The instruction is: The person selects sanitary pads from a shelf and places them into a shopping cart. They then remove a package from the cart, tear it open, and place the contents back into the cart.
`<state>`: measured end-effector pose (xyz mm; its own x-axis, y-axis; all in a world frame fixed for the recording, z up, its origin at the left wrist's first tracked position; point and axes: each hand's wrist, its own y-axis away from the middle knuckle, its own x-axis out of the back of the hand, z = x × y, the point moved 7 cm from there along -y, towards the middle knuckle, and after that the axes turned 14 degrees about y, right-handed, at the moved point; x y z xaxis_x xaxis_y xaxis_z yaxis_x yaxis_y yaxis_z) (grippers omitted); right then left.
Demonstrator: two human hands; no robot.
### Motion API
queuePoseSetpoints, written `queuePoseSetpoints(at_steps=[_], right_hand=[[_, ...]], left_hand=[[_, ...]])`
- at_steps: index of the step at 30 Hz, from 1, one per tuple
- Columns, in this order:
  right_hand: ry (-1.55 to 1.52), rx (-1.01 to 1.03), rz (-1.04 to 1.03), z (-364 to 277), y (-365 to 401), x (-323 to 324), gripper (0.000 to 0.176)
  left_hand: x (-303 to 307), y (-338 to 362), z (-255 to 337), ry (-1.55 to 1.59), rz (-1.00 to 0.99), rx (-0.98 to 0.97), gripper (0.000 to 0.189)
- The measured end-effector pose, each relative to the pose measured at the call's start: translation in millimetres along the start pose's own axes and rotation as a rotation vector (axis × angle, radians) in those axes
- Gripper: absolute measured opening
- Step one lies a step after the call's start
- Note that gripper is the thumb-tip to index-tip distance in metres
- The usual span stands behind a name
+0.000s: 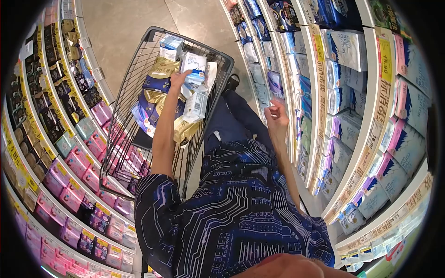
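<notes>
My left hand [178, 79] reaches into the shopping cart [152, 31], its fingers closed on the edge of a white and blue sanitary pad pack [194, 63]. Beside that pack lie a gold and navy pack [163, 70], another white and blue pack [171, 45] and a white pack with a barcode [195, 106]. Lower in the pile are a purple and white pack [143, 116] and a gold pack [184, 130]. My right hand [277, 116] hovers between my leg and the right shelves, fingers loosely bent and apart, holding nothing.
Shelves of white, blue and pink packs [345, 48] with price strips [384, 60] rise close on my right. Across the aisle, the left shelves [69, 157] hold pink and dark packs. Grey tiled floor [125, 18] stretches beyond the cart.
</notes>
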<state>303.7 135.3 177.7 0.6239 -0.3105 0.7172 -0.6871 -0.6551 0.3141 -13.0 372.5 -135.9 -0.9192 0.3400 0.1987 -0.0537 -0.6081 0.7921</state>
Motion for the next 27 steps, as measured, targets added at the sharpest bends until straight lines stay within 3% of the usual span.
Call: queuePoseSetpoints(at_steps=[2, 3, 6, 10, 14, 19, 20, 22, 25, 27], right_hand=[[-0.051, 0.007, -0.042, -11.4, -6.5, -6.1, 0.029], [-0.052, 0.026, -0.070, -19.3, -8.8, -9.6, 0.030], [-0.118, 0.086, -0.219, -49.9, -18.9, -22.4, 0.036], [-0.323, 0.095, -0.402, -86.4, -32.5, -55.4, 0.056], [-0.519, 0.137, -0.580, -115.9, -44.0, -71.2, 0.075], [-0.521, 0.112, -0.613, -104.7, -48.6, -47.1, 0.072], [-0.405, 0.114, -0.579, -98.5, -49.9, -34.1, 0.072], [-0.549, 0.218, -0.529, -86.1, -49.2, -24.9, 0.075], [-0.460, 0.135, -0.311, -83.0, -32.6, 41.5, 0.075], [-0.342, 0.077, -0.126, -58.0, -28.2, 73.9, 0.071]], left_hand=[[0.2, 34.8, 19.7, 0.389, -0.164, 0.005, 0.054], [3.1, 57.0, 36.1, 0.410, -0.220, 0.016, 0.049], [6.6, 124.0, 79.3, 0.447, -0.273, -0.055, 0.057], [-7.5, 194.4, 124.2, 0.774, -0.410, -0.126, 0.059], [-28.0, 254.6, 171.9, 0.712, -0.491, -0.166, 0.054], [-57.5, 276.2, 195.7, 0.642, -0.573, -0.329, 0.052], [-63.4, 285.1, 201.9, 0.603, -0.587, -0.334, 0.053], [-80.7, 301.8, 217.1, 0.515, -0.656, -0.365, 0.056], [-109.3, 306.5, 218.9, 0.528, -0.750, -0.340, 0.072], [-133.4, 313.4, 226.5, 0.537, -0.924, -0.356, 0.075]])
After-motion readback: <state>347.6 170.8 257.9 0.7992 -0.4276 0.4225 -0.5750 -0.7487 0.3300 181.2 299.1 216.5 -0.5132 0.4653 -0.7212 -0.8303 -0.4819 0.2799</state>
